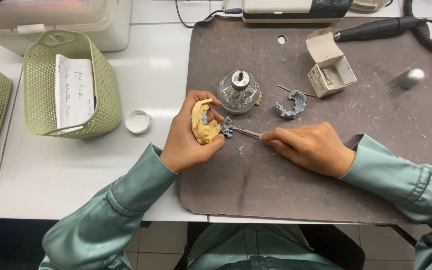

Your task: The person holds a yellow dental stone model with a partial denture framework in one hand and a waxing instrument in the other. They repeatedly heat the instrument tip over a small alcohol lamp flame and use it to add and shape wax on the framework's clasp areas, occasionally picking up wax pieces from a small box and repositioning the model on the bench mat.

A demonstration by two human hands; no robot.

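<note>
1. Here, a yellow dental cast (203,122) sits upright in the left hand (188,137), fingers wrapped firmly round it, above the left edge of the grey mat (286,185).
2. The right hand (311,146) pinches a thin metal tool (243,131), whose tip meets a bluish wax piece (226,127) at the cast's side.
3. Just behind the cast stands a glass spirit lamp (239,90); a blue wax arch (292,105) lies to its right, near an open small cardboard box (331,65).
4. Off the mat, a white lid (138,121) rests beside a green basket (71,82) holding a paper slip.
</note>
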